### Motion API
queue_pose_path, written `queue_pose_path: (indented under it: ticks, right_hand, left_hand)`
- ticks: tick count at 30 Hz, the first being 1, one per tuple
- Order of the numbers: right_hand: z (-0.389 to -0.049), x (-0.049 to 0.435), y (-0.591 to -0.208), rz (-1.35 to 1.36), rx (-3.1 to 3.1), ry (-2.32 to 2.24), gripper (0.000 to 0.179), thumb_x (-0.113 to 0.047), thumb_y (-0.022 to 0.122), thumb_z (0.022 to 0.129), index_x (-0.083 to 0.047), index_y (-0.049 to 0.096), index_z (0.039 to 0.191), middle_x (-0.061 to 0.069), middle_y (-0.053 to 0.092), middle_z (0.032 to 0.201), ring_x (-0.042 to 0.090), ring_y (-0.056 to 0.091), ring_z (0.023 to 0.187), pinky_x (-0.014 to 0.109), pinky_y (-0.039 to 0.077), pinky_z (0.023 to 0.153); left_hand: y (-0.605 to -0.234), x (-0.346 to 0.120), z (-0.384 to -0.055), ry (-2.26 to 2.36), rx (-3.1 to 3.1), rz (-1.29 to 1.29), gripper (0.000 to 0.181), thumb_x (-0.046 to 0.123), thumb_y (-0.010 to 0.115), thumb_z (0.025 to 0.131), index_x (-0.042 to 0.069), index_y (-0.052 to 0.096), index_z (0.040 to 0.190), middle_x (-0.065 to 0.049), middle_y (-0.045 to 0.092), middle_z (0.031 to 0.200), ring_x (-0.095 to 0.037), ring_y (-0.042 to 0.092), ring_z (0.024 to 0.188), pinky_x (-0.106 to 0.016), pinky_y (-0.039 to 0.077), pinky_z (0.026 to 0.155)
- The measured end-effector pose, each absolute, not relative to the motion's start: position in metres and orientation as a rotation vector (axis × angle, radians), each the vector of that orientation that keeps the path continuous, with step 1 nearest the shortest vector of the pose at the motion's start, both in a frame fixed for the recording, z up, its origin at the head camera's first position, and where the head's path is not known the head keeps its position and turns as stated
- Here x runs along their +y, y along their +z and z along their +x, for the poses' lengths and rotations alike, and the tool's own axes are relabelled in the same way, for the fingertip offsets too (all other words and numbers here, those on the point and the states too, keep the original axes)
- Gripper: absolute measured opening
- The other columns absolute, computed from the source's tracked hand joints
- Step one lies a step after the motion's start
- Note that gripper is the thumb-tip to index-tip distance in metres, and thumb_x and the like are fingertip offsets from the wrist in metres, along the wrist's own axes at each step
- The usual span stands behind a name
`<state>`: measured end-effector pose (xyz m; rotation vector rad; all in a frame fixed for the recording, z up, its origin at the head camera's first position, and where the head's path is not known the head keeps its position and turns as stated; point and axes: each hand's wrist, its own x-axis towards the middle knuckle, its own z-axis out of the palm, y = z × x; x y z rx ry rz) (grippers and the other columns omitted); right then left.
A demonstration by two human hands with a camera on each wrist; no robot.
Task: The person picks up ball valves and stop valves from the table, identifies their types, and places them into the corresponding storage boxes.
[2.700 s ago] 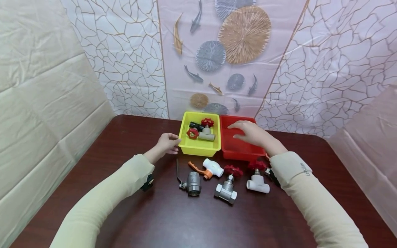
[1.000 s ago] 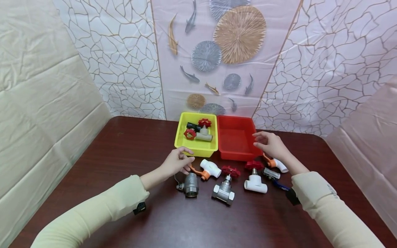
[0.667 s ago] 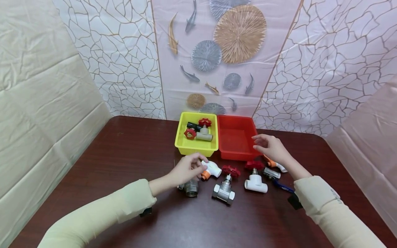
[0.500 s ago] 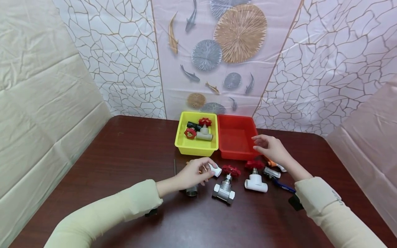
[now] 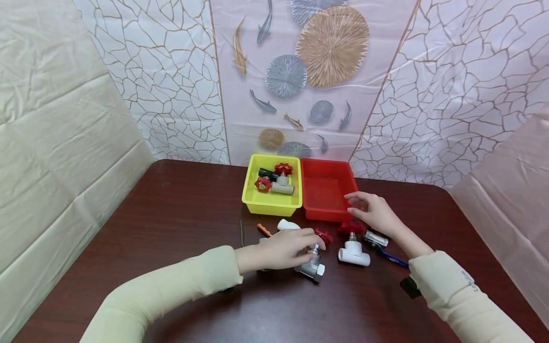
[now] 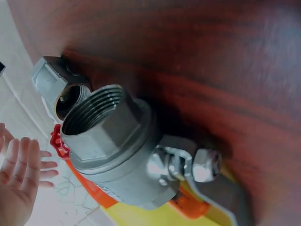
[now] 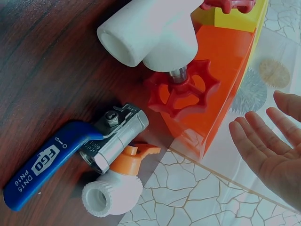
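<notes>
My left hand hovers with loosely bent fingers at the steel gate valve, its fingertips overlapping the stem below the red handwheel in the head view. Under that hand, a steel ball valve is mostly hidden from the head camera but large in the left wrist view. Behind it lies a white ball valve with an orange lever. My right hand, holding nothing, is beside the front right corner of the red bin. A white tee-shaped valve with a red handwheel stands just below.
A yellow bin beside the red one holds a grey valve and a black one, with red handwheels. On the right lie a blue-levered ball valve and a white ball valve with orange handle. Patterned cloth hangs behind.
My left hand has left the yellow bin's side and moved right and nearer, past the white ball valve to the gate valve. My right hand has drawn back from over the red bin.
</notes>
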<state>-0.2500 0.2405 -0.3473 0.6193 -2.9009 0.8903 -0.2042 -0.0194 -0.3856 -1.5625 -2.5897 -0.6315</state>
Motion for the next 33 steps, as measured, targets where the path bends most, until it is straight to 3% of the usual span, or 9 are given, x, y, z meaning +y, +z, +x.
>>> queue_pose_path:
  ticks: [7,14,22,26,30,33]
  right_hand:
    - [-0.248,0.238,-0.349,0.624,-2.897,0.887,0.033,-0.004,0.064,0.087,0.005,0.059,0.119,0.026,0.066,0.104,0.028,0.063,0.083,0.022,0.05,0.059]
    - [-0.248,0.24,-0.352,0.617,-2.904,0.88,0.033,-0.005,0.064,0.087,0.005,0.058,0.119,0.026,0.066,0.104,0.028,0.064,0.082,0.022,0.05,0.057]
    - [-0.25,0.238,-0.349,0.642,-2.892,0.872,0.033,-0.005,0.065,0.087,0.005,0.059,0.118,0.025,0.066,0.104,0.029,0.063,0.086,0.021,0.05,0.059]
    - [-0.25,0.237,-0.348,0.642,-2.9,0.859,0.033,-0.005,0.064,0.087,0.005,0.059,0.118,0.025,0.066,0.105,0.031,0.064,0.088,0.022,0.05,0.06]
    - [-0.25,0.238,-0.349,0.622,-2.904,0.839,0.032,-0.004,0.064,0.087,0.004,0.06,0.118,0.026,0.066,0.107,0.033,0.064,0.092,0.023,0.051,0.062]
    - [-0.25,0.237,-0.352,0.621,-2.919,0.824,0.032,-0.005,0.063,0.088,0.004,0.06,0.118,0.026,0.065,0.108,0.031,0.063,0.087,0.024,0.049,0.061]
  left_hand:
    - [-0.391,-0.009,-0.201,-0.147,-2.429,-1.521,0.017,0.028,0.058,0.093,0.023,0.066,0.107,0.005,0.06,0.099,-0.007,0.061,0.086,-0.018,0.05,0.064]
    - [-0.398,0.002,-0.199,0.044,-2.479,-1.529,0.022,0.034,0.058,0.092,0.023,0.061,0.11,0.005,0.058,0.1,-0.011,0.059,0.087,-0.021,0.05,0.063]
    - [-0.409,0.008,-0.202,0.077,-2.618,-1.546,0.036,0.054,0.057,0.088,0.023,0.061,0.106,0.003,0.05,0.1,-0.011,0.055,0.074,-0.02,0.044,0.054]
    - [-0.41,0.012,-0.201,0.155,-2.686,-1.588,0.048,0.059,0.063,0.081,0.023,0.06,0.111,0.004,0.049,0.108,-0.012,0.058,0.073,-0.021,0.048,0.061]
    - [-0.409,0.018,-0.199,0.296,-2.746,-1.629,0.054,0.056,0.067,0.079,0.024,0.055,0.121,0.005,0.052,0.116,-0.014,0.059,0.088,-0.023,0.049,0.076]
    - [-0.411,0.021,-0.2,0.331,-2.811,-1.635,0.053,0.052,0.067,0.081,0.024,0.052,0.123,0.006,0.052,0.118,-0.015,0.058,0.095,-0.023,0.048,0.08]
